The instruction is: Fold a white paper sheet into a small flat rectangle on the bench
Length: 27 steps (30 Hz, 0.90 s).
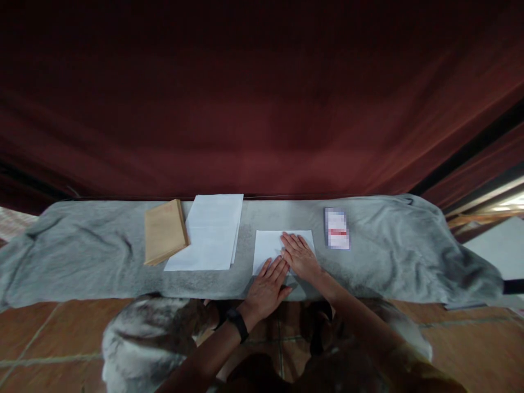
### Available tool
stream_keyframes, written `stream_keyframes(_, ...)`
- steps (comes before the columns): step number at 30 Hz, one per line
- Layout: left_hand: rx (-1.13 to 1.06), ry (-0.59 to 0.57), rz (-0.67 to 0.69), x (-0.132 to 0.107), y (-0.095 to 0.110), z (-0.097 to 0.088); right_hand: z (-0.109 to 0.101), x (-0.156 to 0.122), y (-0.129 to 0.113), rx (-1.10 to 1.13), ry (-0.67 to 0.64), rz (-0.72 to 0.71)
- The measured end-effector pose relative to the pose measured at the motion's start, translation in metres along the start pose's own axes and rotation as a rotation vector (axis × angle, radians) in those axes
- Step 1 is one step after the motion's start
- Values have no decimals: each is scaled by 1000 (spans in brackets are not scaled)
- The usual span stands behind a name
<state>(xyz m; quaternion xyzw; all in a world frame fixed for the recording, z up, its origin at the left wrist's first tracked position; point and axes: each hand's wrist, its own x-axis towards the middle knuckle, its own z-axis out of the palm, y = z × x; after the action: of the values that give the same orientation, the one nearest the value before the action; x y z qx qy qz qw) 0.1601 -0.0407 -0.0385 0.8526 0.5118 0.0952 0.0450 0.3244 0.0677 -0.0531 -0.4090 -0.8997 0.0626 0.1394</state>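
Note:
A white sheet of paper, which looks folded, lies in front of me on the grey cloth. My left hand rests flat across its near edge, fingers stretched out; a dark band circles that wrist. Higher up on the same paper, my right hand lies flat with its fingers extended, touching the fingertips of the left. To the left sits a stack of larger white sheets. Beside it, partly overlapping the sheets, is a pile of brown envelopes. A small white and purple packet, blurred out, lies right of my hands.
The grey cloth covers a long, narrow surface and hangs in folds at both ends. Behind it rises a dark red fabric wall. My knees are below the near edge, over a tiled floor. A pale panel stands at far right.

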Motion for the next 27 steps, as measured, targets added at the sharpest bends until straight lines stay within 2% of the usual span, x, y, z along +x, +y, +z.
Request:
stream_keyframes(10, 3, 42, 77, -14, -5, -3, 2, 2, -1, -22, 8, 28)
stream_keyframes(16, -14, 18, 70, -16, -5, -5, 0, 2, -3, 11, 2, 41)
stream_keyframes(27, -66, 40, 38, -14, -6, -9, -7, -25, -14, 35, -27, -27)
